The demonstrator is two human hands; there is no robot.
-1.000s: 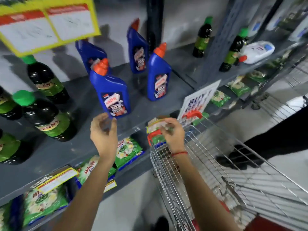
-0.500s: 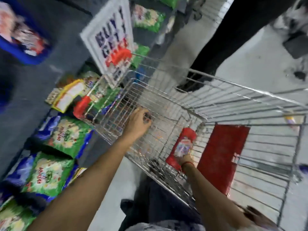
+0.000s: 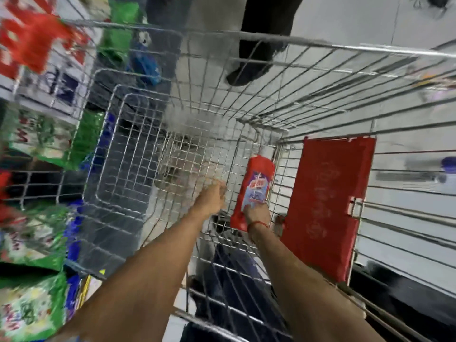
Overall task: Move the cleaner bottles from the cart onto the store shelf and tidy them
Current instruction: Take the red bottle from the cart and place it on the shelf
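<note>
I look straight down into the wire cart (image 3: 320, 49). A red cleaner bottle (image 3: 256, 183) with a white cap and a pale label stands inside it near the back wall. My right hand (image 3: 256, 214) grips its lower part. My left hand (image 3: 212, 197) reaches into the basket just left of the bottle, apart from it, blurred, with fingers loosely curled and nothing in them. The store shelf with the blue bottles is out of view.
A red plastic child-seat flap (image 3: 325, 208) lies against the cart's back. Green and blue packets (image 3: 32, 309) fill lower shelves on the left. A red-and-white sign (image 3: 32, 45) hangs at top left. Another person's dark leg and shoe (image 3: 249, 70) stand beyond the cart.
My view swung from the shelf down into the cart. Both hands left the shelf edge and went into the basket; my right hand closed on the red bottle.
</note>
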